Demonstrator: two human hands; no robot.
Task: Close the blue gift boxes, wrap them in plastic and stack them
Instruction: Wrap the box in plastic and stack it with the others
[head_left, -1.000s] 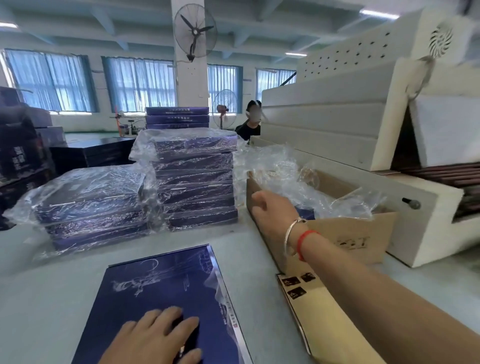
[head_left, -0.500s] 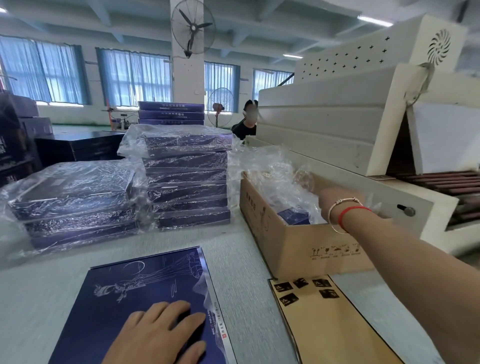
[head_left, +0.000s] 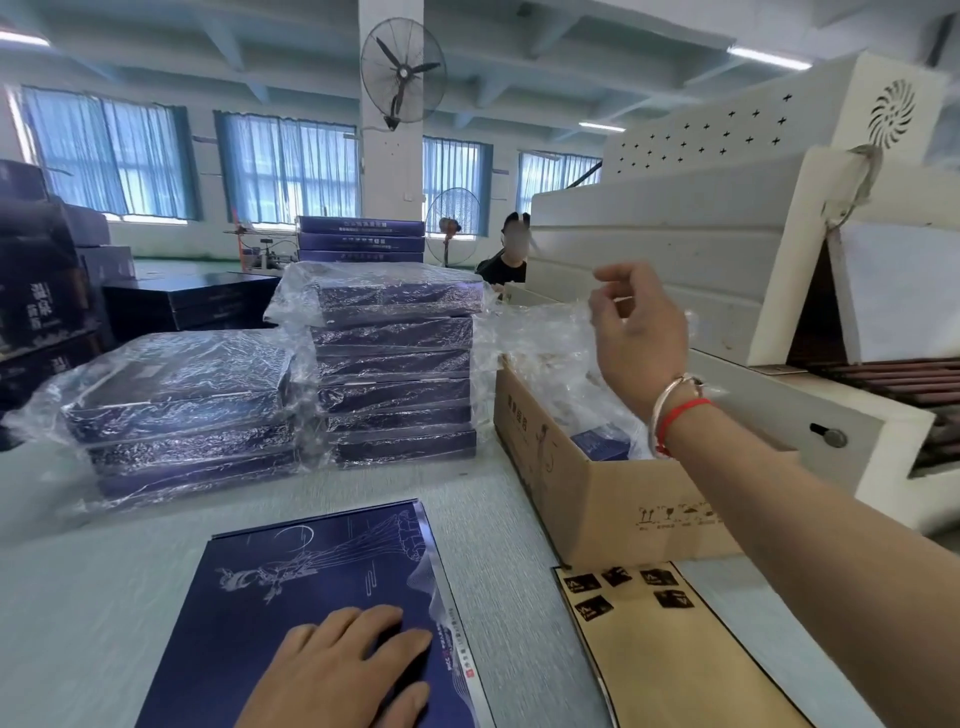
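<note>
Blue gift box lies closed on the surface, left hand flat on its lid. Right hand pinches a clear plastic bag above the cardboard carton. Wrapping is the step, I judge; next, open the bag over the box.

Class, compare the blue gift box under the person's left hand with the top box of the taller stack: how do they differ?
The near gift box is bare; the top stacked box is in crinkled clear plastic. The near one lies alone on the table, pressed by the left hand; the stacked one sits on other wrapped boxes. Both are dark blue and flat.
</note>
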